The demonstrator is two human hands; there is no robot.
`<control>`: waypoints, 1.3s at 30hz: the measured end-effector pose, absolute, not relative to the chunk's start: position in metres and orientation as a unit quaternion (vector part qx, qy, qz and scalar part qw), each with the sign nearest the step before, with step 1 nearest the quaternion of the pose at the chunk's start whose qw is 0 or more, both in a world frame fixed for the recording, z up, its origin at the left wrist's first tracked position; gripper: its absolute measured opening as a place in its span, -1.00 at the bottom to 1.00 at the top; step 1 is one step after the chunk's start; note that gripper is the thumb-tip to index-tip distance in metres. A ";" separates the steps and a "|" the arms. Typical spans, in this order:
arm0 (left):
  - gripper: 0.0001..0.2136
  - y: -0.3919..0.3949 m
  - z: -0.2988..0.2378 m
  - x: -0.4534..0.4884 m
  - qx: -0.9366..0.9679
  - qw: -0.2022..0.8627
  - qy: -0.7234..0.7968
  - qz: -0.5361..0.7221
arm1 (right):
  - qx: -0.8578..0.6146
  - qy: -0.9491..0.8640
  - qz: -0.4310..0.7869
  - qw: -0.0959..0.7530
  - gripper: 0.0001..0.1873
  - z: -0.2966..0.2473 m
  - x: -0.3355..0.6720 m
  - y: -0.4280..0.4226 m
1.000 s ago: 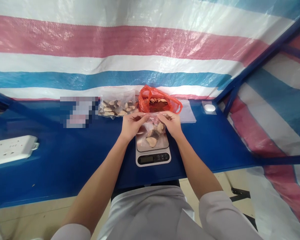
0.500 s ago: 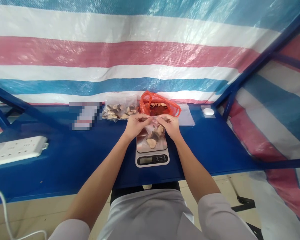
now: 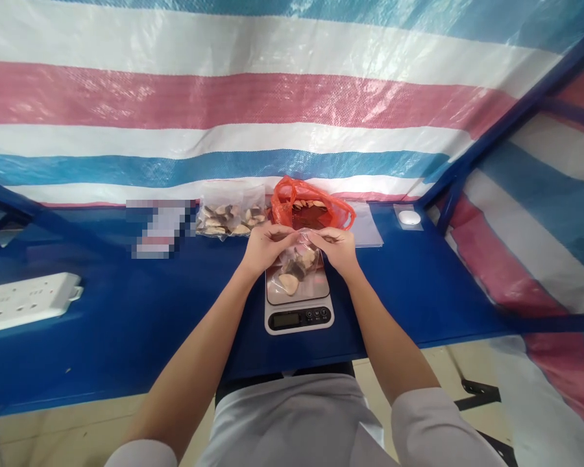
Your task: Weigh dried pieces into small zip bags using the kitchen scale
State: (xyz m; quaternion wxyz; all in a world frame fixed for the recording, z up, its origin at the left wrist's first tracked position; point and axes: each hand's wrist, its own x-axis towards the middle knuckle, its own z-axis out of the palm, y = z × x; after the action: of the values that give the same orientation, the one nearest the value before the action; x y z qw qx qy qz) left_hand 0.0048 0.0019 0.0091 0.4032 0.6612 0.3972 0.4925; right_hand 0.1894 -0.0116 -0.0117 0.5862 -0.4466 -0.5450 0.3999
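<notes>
A small clear plastic bag (image 3: 298,264) with several pale, dark-edged dried slices in it is held over a kitchen scale (image 3: 299,316). My left hand (image 3: 267,245) pinches the bag's top edge from the left. On the right side of the same edge, my right hand (image 3: 338,250) pinches it between thumb and fingers. The bag's lower part hangs at or on the scale's steel plate; I cannot tell whether it rests there. Just behind my hands stands an open red plastic bag (image 3: 314,211) with more slices inside.
Filled clear bags (image 3: 228,214) of slices lie left of the red bag. Flat whitish bags (image 3: 370,227) lie to its right, near a white oval object (image 3: 409,218). A white power strip (image 3: 34,301) sits at the left on the blue table (image 3: 165,324). Striped sheeting (image 3: 253,97) hangs behind.
Both hands still pinch the bag's top edge, and my right hand has shifted slightly right. The bag sits a little lower and more crumpled. The scale's display looks darker. The view has shifted slightly.
</notes>
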 end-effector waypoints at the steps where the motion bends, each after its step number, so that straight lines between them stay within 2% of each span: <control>1: -0.76 0.001 0.009 0.004 0.660 0.406 0.397 0.491 | -0.444 -0.548 0.399 0.586 -0.75 -0.012 0.189 -0.012; 9: -0.72 0.002 0.008 -0.001 0.633 0.426 0.415 0.495 | -0.447 -0.551 0.395 0.583 -0.71 -0.010 0.190 -0.016; 15: -0.69 -0.001 0.011 0.004 0.632 0.430 0.413 0.495 | -0.445 -0.579 0.370 0.575 -0.77 -0.007 0.186 -0.020; 23: -0.76 0.001 0.001 0.006 0.652 0.404 0.407 0.496 | -0.451 -0.611 0.329 0.561 -0.79 -0.008 0.187 -0.022; 34: -0.69 0.001 0.004 0.001 0.659 0.403 0.392 0.500 | -0.449 -0.558 0.383 0.583 -0.72 -0.007 0.190 -0.018; 39: -0.74 -0.001 0.004 0.002 0.672 0.404 0.383 0.489 | -0.439 -0.567 0.393 0.576 -0.74 -0.010 0.187 -0.017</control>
State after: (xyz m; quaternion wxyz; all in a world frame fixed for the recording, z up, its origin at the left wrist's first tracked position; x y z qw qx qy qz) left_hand 0.0022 -0.0013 0.0039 0.4036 0.6719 0.3825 0.4892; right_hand 0.1874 -0.0169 -0.0097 0.5757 -0.4395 -0.5668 0.3927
